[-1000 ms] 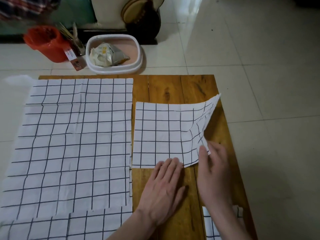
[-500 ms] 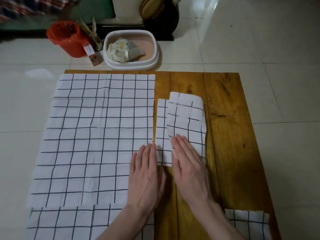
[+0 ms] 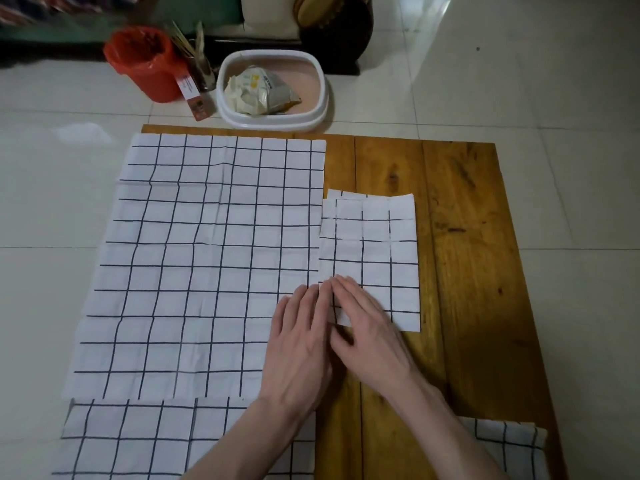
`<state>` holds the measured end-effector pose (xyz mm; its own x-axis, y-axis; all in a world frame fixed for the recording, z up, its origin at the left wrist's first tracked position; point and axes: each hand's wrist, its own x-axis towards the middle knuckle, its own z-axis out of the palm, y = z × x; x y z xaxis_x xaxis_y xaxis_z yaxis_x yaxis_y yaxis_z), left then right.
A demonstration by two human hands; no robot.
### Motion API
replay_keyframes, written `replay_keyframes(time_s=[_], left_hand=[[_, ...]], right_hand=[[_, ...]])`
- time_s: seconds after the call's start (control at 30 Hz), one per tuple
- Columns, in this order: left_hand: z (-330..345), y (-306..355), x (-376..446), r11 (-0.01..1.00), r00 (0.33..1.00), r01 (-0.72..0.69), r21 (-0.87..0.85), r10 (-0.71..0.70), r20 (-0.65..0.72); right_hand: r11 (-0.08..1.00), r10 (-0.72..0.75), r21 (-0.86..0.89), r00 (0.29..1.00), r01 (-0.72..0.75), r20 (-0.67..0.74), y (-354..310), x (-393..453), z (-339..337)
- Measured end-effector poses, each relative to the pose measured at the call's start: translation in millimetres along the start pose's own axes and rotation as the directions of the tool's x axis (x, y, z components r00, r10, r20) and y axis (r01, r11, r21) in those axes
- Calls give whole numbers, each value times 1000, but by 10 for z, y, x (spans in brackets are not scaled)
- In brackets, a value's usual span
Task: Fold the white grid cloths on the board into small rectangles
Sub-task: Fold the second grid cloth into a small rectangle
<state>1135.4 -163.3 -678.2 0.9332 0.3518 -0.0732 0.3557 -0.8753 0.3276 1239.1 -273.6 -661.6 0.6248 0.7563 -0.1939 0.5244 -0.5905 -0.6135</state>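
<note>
A folded white grid cloth [image 3: 375,244] lies as a narrow rectangle in the middle of the wooden board [image 3: 467,258]. My right hand [image 3: 367,327] rests flat on its near left corner, fingers together. My left hand [image 3: 301,337] lies flat beside it, fingertips at the folded cloth's left edge and palm over the large unfolded grid cloth [image 3: 207,258] that covers the board's left side. Another spread grid cloth [image 3: 145,441] lies at the near left. A folded grid cloth [image 3: 505,445] sits at the near right, partly behind my right forearm.
Beyond the board's far edge on the tiled floor stand a white oval basin [image 3: 322,84] holding a crumpled bag [image 3: 258,91], a red bucket [image 3: 145,64] and a small holder of sticks [image 3: 197,64]. Bare wood shows along the board's right side.
My right hand carried the cloth's right half over to the left, making a narrow rectangle. Both hands now press flat at its near left corner; the flap has settled flat.
</note>
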Motion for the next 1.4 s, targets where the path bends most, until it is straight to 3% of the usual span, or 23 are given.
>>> replay_keyframes(time_s=[0.13, 0.23, 0.33, 0.43, 0.57, 0.77, 1.07, 1.17, 1.3, 1.4], left_hand=[[-29, 5, -8, 1000, 1000, -8, 7, 8, -29], [-90, 65, -23, 993, 993, -115, 23, 115, 2], [-69, 161, -52, 958, 958, -284, 50, 282, 45], [23, 255, -66, 917, 920, -388, 90, 378, 108], [94, 350, -11, 926, 933, -351, 141, 332, 140], [89, 320, 202, 948, 959, -265, 178, 240, 152], [25, 310, 608, 957, 976, -208, 200, 190, 106], [25, 389, 460, 947, 963, -267, 177, 253, 97], [106, 582, 53, 900, 915, -402, 168, 387, 117], [177, 706, -120, 910, 929, -367, 194, 348, 122]], right_hand=[[998, -13, -57, 994, 6, -111, 155, 4, -333], [979, -68, -200, 974, 24, -216, 512, 86, -546], [930, -124, -362, 979, 57, -164, 882, 159, -657], [912, -131, -404, 984, 72, -120, 1059, 145, -680], [904, -83, -428, 982, 3, -170, 1075, 7, -642], [833, 87, -505, 955, -225, -283, 955, -337, -562], [827, 195, -457, 930, -327, -312, 714, -620, -344], [851, 162, -440, 940, -287, -300, 725, -640, -308], [890, 20, -439, 972, -124, -234, 779, -699, -272], [896, -49, -444, 990, -15, -133, 787, -753, -267]])
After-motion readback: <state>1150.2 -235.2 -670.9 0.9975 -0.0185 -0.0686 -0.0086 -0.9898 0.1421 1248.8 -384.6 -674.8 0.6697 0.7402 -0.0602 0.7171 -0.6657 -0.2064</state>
